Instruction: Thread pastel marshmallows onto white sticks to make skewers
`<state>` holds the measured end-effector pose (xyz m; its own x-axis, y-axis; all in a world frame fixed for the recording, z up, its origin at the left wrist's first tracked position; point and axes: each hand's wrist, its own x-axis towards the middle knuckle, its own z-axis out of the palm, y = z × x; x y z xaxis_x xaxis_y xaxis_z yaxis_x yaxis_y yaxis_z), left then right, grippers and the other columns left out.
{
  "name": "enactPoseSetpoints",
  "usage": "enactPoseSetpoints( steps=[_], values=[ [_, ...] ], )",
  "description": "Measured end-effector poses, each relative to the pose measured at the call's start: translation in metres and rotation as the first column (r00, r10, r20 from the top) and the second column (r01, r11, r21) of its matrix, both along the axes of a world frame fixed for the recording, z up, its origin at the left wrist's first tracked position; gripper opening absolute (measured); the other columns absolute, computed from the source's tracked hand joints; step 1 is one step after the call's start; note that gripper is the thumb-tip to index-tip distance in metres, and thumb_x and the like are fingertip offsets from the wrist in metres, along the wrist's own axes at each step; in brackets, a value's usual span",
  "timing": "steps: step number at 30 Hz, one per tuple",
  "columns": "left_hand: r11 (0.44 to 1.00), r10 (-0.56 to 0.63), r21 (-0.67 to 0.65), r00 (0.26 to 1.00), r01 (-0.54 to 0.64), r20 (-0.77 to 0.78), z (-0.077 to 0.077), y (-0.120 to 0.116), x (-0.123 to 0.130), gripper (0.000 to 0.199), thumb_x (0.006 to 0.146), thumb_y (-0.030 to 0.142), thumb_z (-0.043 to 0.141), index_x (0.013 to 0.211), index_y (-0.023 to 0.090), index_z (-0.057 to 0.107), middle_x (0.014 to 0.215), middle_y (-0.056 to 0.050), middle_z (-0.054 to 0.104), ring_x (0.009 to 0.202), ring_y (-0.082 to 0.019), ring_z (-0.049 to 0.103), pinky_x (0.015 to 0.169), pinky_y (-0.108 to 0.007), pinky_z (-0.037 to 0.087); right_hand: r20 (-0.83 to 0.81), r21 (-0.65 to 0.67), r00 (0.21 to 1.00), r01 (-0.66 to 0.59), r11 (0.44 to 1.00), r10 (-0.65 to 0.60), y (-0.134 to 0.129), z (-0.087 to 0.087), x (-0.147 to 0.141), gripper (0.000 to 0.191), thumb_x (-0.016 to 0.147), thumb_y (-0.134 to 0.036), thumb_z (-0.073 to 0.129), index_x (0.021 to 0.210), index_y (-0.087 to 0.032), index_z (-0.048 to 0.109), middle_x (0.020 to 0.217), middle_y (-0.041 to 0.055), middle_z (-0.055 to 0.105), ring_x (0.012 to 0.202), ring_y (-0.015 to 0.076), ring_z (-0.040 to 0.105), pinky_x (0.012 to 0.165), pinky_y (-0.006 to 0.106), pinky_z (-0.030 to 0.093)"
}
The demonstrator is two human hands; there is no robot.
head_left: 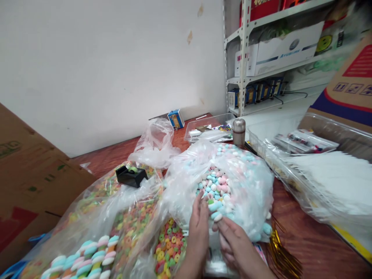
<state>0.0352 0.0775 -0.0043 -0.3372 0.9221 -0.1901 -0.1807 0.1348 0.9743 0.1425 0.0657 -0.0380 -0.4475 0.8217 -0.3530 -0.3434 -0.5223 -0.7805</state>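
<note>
My left hand is closed around a short row of candy: pale blue marshmallows with a green ring piece at its upper end. Whether a stick runs through it is hidden. Beside it, my right hand pinches a white marshmallow between thumb and fingertips, at the row's lower end. Just beyond both hands lies a big clear plastic bag, opened to show pink, white and blue marshmallows. Multicoloured candy rings fill bags to the left of my wrists.
Finished-looking rows of marshmallows and rings lie at lower left. A black tape dispenser rests on the ring bags. Gold twist ties, a metal flask and a clear bin stand right. Cardboard boxes flank the table.
</note>
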Motion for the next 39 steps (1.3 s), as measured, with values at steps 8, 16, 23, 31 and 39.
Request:
enactPoseSetpoints(
  steps=[8, 16, 23, 31, 39],
  values=[
    [0.965, -0.175, -0.056, 0.469, 0.257, -0.865, -0.008, 0.065, -0.039, 0.024, 0.077, 0.012, 0.055, 0.089, 0.020, 0.074, 0.090, -0.009, 0.072, 0.088, -0.026, 0.065, 0.083, -0.037, 0.047, -0.132, -0.135, 0.943, 0.287, 0.948, -0.304, 0.025, 0.000, 0.058, 0.037, 0.082, -0.054, 0.065, 0.084, -0.020, 0.053, 0.049, -0.0155, 0.022, 0.042, 0.0022, 0.006, 0.034, 0.013, 0.011],
    [0.956, -0.201, -0.097, 0.377, 0.277, -0.904, -0.016, 0.081, -0.028, 0.027, 0.078, 0.009, 0.053, 0.096, 0.019, 0.070, 0.091, -0.006, 0.069, 0.087, -0.022, 0.063, 0.081, -0.034, 0.046, -0.123, -0.169, 0.955, 0.249, 0.954, -0.271, 0.026, -0.018, 0.061, 0.038, 0.082, -0.056, 0.064, 0.083, -0.020, 0.052, 0.048, -0.0153, 0.024, 0.039, 0.0016, 0.008, 0.033, 0.014, 0.010],
    [0.941, -0.167, -0.043, 0.350, 0.336, -0.922, -0.018, 0.092, 0.006, 0.021, 0.080, 0.010, 0.055, 0.096, 0.018, 0.066, 0.090, -0.006, 0.065, 0.085, -0.021, 0.061, 0.078, -0.033, 0.046, -0.136, -0.191, 0.958, 0.226, 0.955, -0.253, 0.027, -0.012, 0.065, 0.041, 0.077, -0.058, 0.068, 0.080, -0.020, 0.052, 0.046, -0.0160, 0.023, 0.038, 0.0005, 0.006, 0.033, 0.015, 0.008],
    [0.948, -0.118, 0.001, 0.355, 0.317, -0.927, -0.020, 0.109, 0.004, 0.030, 0.080, 0.005, 0.050, 0.101, 0.019, 0.065, 0.098, -0.006, 0.065, 0.094, -0.021, 0.060, 0.085, -0.032, 0.044, -0.138, -0.182, 0.963, 0.205, 0.962, -0.232, 0.029, -0.015, 0.066, 0.045, 0.074, -0.062, 0.069, 0.080, -0.020, 0.054, 0.044, -0.0170, 0.019, 0.036, 0.0007, 0.006, 0.032, 0.014, 0.009],
    [0.932, -0.215, -0.085, 0.348, 0.353, -0.913, -0.026, 0.133, 0.011, 0.013, 0.082, 0.021, 0.056, 0.086, 0.019, 0.068, 0.085, -0.004, 0.070, 0.080, -0.020, 0.062, 0.073, -0.030, 0.043, -0.108, -0.160, 0.971, 0.193, 0.968, -0.212, 0.031, -0.013, 0.068, 0.048, 0.072, -0.065, 0.068, 0.081, -0.020, 0.054, 0.044, -0.0165, 0.022, 0.036, 0.0006, 0.007, 0.033, 0.013, 0.010]
  ],
)
